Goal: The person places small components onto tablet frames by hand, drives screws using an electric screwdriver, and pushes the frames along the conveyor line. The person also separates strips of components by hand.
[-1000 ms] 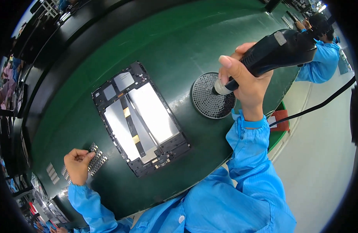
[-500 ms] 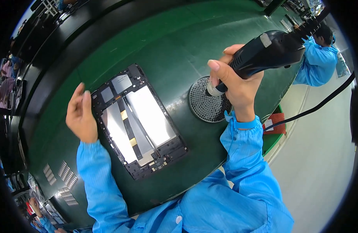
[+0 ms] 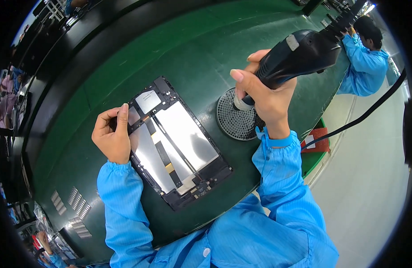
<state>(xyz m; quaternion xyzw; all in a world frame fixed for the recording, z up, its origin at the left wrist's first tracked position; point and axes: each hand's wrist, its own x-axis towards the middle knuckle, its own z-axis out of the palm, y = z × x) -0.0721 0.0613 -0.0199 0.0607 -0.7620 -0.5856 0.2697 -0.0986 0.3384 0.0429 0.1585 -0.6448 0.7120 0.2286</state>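
An opened tablet (image 3: 195,134), its inner side up with silver panels and a dark ribbon strip, lies slanted on the green table. My left hand (image 3: 113,138) is closed on its upper left edge, thumb on top and the other fingers mostly hidden. My right hand (image 3: 274,105) is wrapped round a black electric screwdriver (image 3: 297,60) with a corded end at the upper right. The driver's pale tip collar points down over a round grey screw tray (image 3: 233,125) full of small holes. Dark screws appear to sit along the tray's right side. The very tip is hidden.
Several rows of small metal parts (image 3: 78,203) lie on the table at the lower left. A green bin (image 3: 314,161) with something red in it stands by the right table edge, and a black cable (image 3: 362,120) passes above it. A person in blue (image 3: 364,67) works at the far right.
My left hand has moved right and closed on the tablet's edge. The tablet has shifted slightly right and toward me. My right hand and the screwdriver have moved a little left.
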